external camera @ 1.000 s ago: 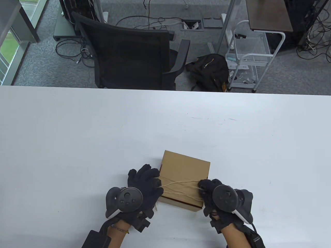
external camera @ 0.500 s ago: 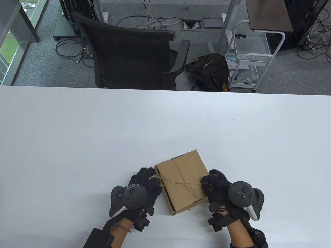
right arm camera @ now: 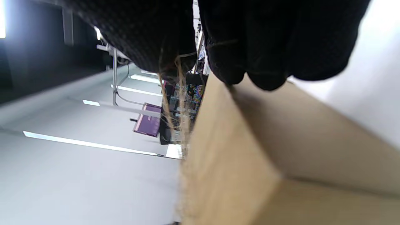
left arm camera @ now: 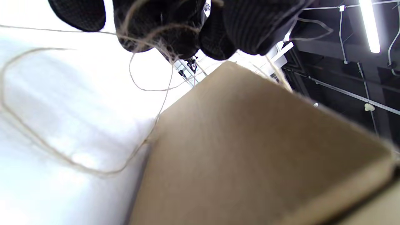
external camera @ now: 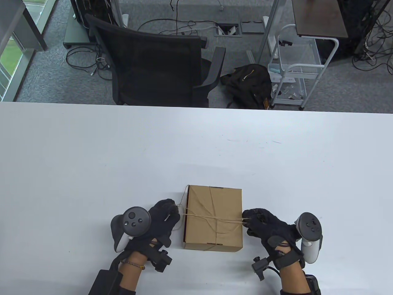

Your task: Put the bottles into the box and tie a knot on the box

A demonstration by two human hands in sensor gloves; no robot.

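We pinch the thin beige twine (external camera: 212, 217) at either side of the closed brown cardboard box (external camera: 213, 222), near centre: left hand (external camera: 159, 219) and right hand (external camera: 264, 227) draw opposite ends taut, apparently to cinch the crossing strands on its lid.

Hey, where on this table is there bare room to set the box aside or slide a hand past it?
The table is bare from the box to its far edge, and out to both sides beyond the hands. It is crowded only near the front: the left hand and right hand flank the box, pulling the twine taut across it.
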